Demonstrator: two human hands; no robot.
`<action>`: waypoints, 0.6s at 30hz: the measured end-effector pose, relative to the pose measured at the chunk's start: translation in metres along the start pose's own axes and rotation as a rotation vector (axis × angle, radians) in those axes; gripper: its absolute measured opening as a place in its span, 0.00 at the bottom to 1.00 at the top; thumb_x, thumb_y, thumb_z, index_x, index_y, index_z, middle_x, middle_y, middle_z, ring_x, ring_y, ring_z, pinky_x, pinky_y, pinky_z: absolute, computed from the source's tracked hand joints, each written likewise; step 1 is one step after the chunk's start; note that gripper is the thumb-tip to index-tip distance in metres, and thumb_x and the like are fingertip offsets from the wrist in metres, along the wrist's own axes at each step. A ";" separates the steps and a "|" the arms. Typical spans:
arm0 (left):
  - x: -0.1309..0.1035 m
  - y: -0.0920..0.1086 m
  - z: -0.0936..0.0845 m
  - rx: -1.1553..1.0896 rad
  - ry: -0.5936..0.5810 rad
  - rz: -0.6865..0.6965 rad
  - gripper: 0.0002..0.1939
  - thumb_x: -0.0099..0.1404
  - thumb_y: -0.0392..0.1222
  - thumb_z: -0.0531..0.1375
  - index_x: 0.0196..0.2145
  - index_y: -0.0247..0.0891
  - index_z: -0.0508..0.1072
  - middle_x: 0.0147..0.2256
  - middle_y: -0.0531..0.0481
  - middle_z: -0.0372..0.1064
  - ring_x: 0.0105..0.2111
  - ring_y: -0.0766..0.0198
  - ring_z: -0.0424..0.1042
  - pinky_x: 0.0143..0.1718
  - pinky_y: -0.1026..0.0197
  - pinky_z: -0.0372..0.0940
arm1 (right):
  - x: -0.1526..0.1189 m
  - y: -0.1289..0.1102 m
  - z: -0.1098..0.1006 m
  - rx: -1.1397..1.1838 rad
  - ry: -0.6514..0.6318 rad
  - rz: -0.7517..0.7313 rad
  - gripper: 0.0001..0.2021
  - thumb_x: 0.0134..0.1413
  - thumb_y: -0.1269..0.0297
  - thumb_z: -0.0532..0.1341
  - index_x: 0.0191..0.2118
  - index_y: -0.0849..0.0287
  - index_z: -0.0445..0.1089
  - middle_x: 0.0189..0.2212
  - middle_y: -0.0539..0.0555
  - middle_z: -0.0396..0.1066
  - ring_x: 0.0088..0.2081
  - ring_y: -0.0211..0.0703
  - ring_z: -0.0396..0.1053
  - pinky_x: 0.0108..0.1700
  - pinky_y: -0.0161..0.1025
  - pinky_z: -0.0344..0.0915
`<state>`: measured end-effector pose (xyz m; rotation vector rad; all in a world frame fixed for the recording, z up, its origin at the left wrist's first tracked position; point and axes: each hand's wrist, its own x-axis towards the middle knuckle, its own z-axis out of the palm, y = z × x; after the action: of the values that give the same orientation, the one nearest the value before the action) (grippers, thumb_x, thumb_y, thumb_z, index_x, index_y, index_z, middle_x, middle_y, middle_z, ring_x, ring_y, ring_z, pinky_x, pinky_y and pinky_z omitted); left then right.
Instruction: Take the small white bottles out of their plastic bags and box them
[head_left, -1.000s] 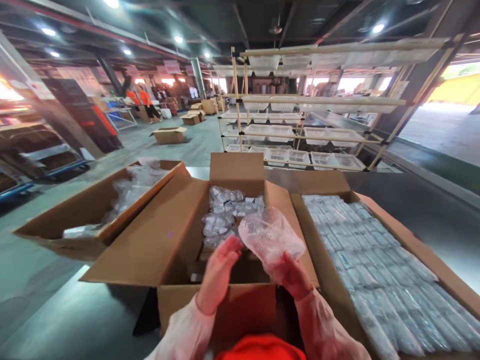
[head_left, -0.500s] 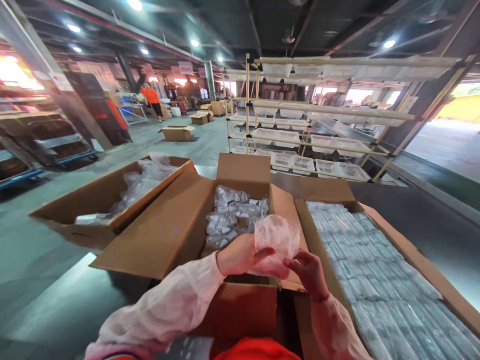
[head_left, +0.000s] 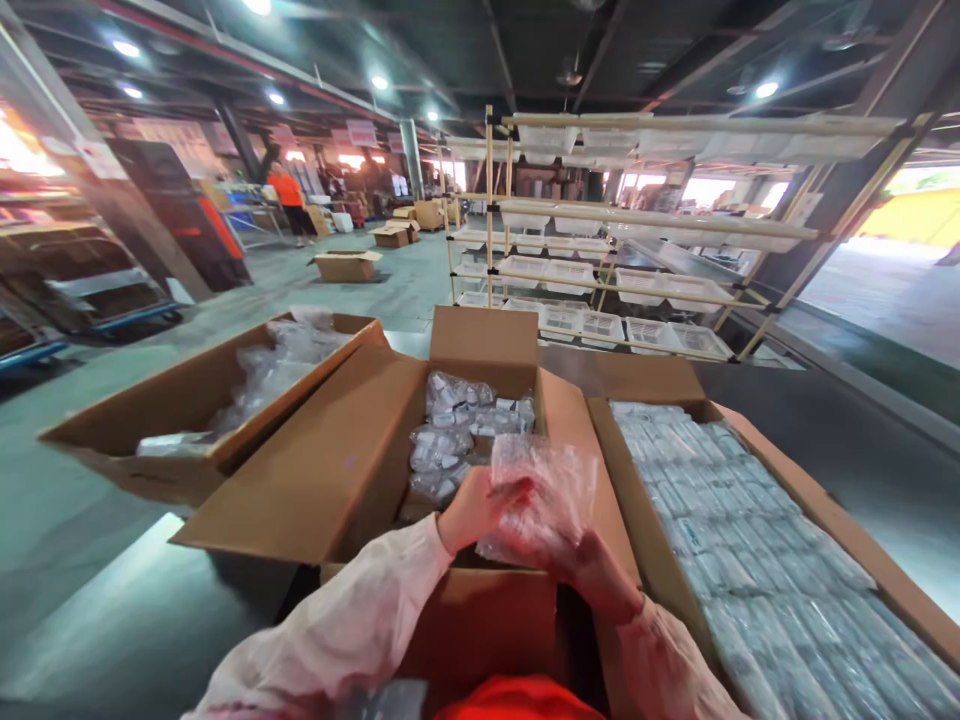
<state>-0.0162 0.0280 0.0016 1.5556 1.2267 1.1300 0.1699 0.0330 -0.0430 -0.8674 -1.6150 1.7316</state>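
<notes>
Your left hand [head_left: 476, 508] and right hand [head_left: 604, 582] hold a clear plastic bag [head_left: 559, 468] over the near end of the open middle carton [head_left: 484, 335], where clear-wrapped pieces [head_left: 441, 446] lie heaped. To your right, a carton [head_left: 624, 470] holds slim packets [head_left: 739, 530] in tight rows; to your left, a long box [head_left: 172, 388] holds loose clear plastic [head_left: 270, 368]. Ahead stands a rack [head_left: 660, 216] of white baskets [head_left: 641, 286] (a person in orange [head_left: 286, 188] is farther back).

Warehouse or factory packing area. Pipe rack [head_left: 652, 218] bears white baskets [head_left: 568, 275]. Before rack: table [head_left: 112, 620], open cartons [head_left: 484, 335] of bagged goods [head_left: 712, 510]. Left of rack: floor cartons [head_left: 345, 268], orange-topped person [head_left: 285, 190]. Above rack: beamed ceiling [head_left: 435, 50], lamps [head_left: 380, 82].
</notes>
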 end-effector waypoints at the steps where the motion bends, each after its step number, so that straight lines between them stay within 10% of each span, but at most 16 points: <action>1: 0.001 0.002 -0.003 -0.054 -0.060 -0.013 0.15 0.58 0.49 0.61 0.30 0.33 0.79 0.26 0.48 0.74 0.28 0.59 0.70 0.35 0.60 0.66 | -0.001 -0.004 0.000 -0.023 0.019 0.029 0.21 0.41 0.44 0.67 0.30 0.61 0.72 0.20 0.49 0.66 0.21 0.37 0.62 0.25 0.37 0.65; 10: -0.013 0.027 -0.004 0.129 -0.382 0.243 0.19 0.49 0.40 0.68 0.41 0.38 0.80 0.42 0.42 0.76 0.48 0.50 0.70 0.58 0.53 0.55 | -0.002 0.007 -0.002 0.323 -0.005 0.348 0.26 0.37 0.38 0.63 0.26 0.60 0.66 0.13 0.45 0.62 0.12 0.32 0.58 0.11 0.28 0.55; 13: -0.019 0.039 0.001 0.083 -0.309 0.126 0.18 0.41 0.39 0.71 0.33 0.36 0.80 0.35 0.42 0.77 0.40 0.56 0.73 0.47 0.63 0.65 | 0.000 0.016 -0.008 0.453 -0.117 0.438 0.21 0.41 0.44 0.62 0.25 0.60 0.67 0.14 0.47 0.63 0.13 0.30 0.59 0.13 0.26 0.54; 18: -0.012 0.011 0.017 -0.002 -0.309 0.014 0.08 0.58 0.43 0.62 0.29 0.38 0.80 0.30 0.44 0.76 0.30 0.62 0.73 0.33 0.66 0.67 | 0.009 0.004 -0.031 -0.041 -0.087 0.035 0.18 0.45 0.51 0.64 0.39 0.58 0.72 0.37 0.52 0.74 0.38 0.43 0.70 0.39 0.35 0.68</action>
<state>0.0017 0.0133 0.0058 1.6667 1.0077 0.8589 0.1893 0.0585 -0.0483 -0.8553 -1.7070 1.7880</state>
